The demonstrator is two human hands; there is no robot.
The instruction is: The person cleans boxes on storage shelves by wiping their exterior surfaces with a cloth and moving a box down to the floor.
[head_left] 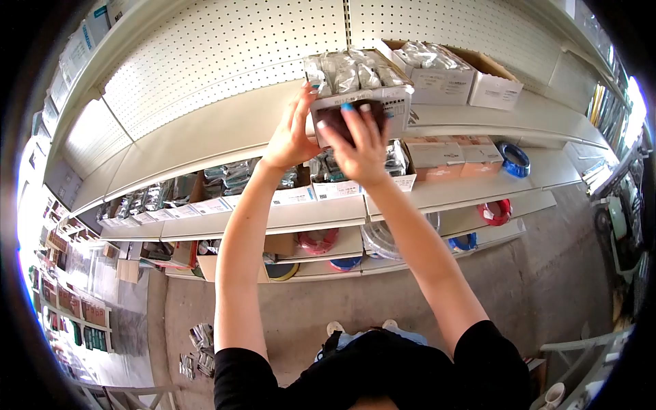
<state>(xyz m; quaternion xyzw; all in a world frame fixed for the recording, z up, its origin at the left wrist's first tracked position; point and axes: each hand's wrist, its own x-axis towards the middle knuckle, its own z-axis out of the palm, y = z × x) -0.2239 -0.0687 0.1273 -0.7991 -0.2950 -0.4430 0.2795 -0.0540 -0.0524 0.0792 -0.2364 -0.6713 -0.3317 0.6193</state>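
A white box (398,102) filled with clear plastic-wrapped packets (345,70) sits on the upper shelf, its front facing me. My left hand (292,137) lies against the box's left front corner, fingers pointing up and spread. My right hand (359,142) is in front of the box, blurred by motion, with fingers apart over a dark patch (331,121) on the box front. Whether that patch is an opening or a separate object I cannot make out. Nothing shows gripped in either hand.
Right of it stand another packet-filled box (437,85) and an open box (495,92). The shelf below holds boxes of packets (294,196), brown cartons (434,157) and a blue coil (514,160). Loose packets (203,348) lie on the floor (294,307).
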